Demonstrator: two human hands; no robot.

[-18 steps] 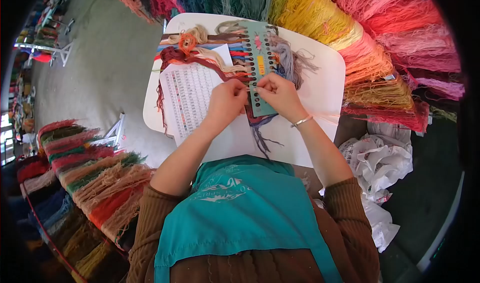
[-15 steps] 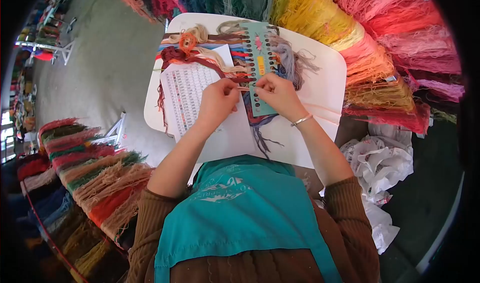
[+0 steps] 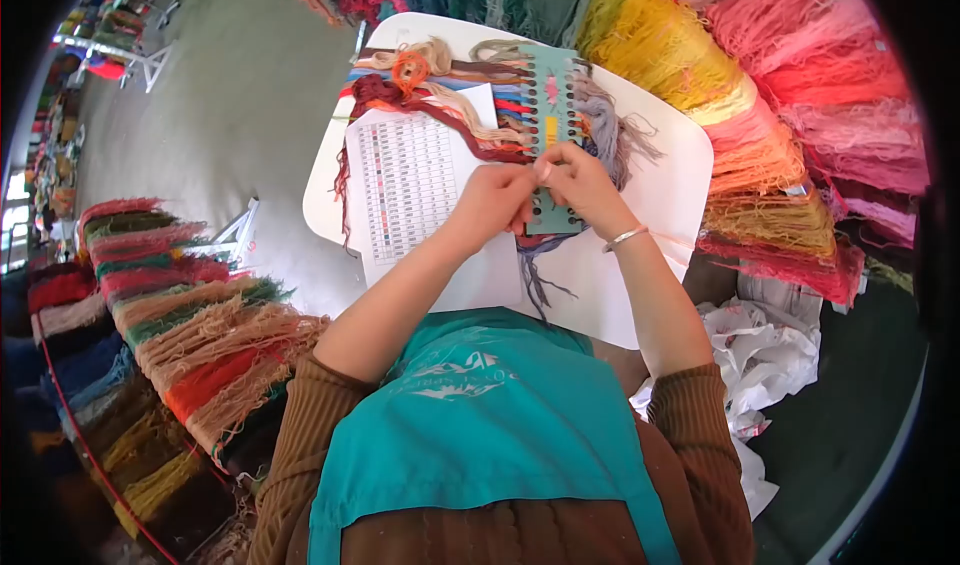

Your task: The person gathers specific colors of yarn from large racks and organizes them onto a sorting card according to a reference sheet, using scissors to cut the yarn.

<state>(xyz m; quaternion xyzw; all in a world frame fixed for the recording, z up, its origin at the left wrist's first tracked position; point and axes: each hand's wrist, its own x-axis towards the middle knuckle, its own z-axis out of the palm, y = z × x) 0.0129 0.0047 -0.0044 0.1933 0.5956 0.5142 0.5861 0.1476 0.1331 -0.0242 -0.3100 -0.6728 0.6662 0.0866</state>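
Note:
A teal card with two rows of punched holes (image 3: 553,115) lies on the white table (image 3: 672,195), with many coloured yarn strands (image 3: 440,95) tied through its left side and grey ones on its right. My left hand (image 3: 492,205) and my right hand (image 3: 578,187) meet over the card's lower end, fingertips pinched together on a thin pale strand of yarn. A silver bracelet sits on my right wrist. A printed colour chart sheet (image 3: 405,180) lies under my left hand.
Thick hanks of yarn in yellow, orange, pink and red (image 3: 780,95) hang beyond the table's far and right side. More yarn bundles (image 3: 190,335) lie at my left. Crumpled white plastic bags (image 3: 770,355) sit at the right. Grey floor (image 3: 230,115) stretches left.
My left hand has slid right and closed up against my right hand over the card. The view has tilted slightly, shifting the table right.

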